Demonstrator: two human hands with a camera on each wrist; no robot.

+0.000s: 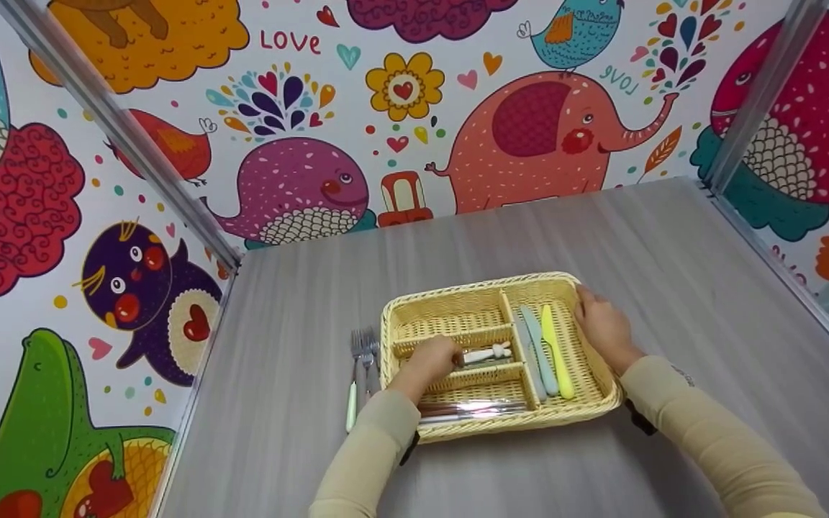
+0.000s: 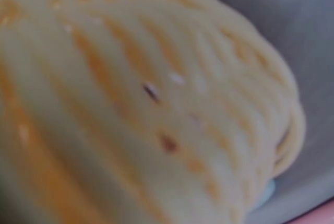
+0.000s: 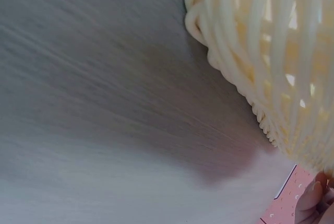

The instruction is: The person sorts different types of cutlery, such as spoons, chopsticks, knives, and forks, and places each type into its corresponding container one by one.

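A pale yellow woven basket (image 1: 450, 295) with dividers stands on the table. My right hand (image 1: 605, 327) grips its right rim; in the right wrist view fingertips (image 3: 311, 198) press against the weave. My left hand (image 1: 429, 363) reaches into the middle left compartment, its bent fingers at the left end of a white utensil handle (image 1: 490, 353) with a small figure on its tip. I cannot tell whether those fingers hold it. Table knives lie in the right compartment, among them a blue one (image 1: 540, 352) and a yellow one (image 1: 557, 352). Woven basket wall fills most of the left wrist view.
Several forks (image 1: 364, 352), one with a light green handle (image 1: 351, 406), lie beside the basket's left side. Long thin shiny utensils (image 1: 472, 411) lie in the front left compartment. Metal-framed walls with cartoon animals (image 1: 537, 144) enclose the grey table (image 1: 299, 288).
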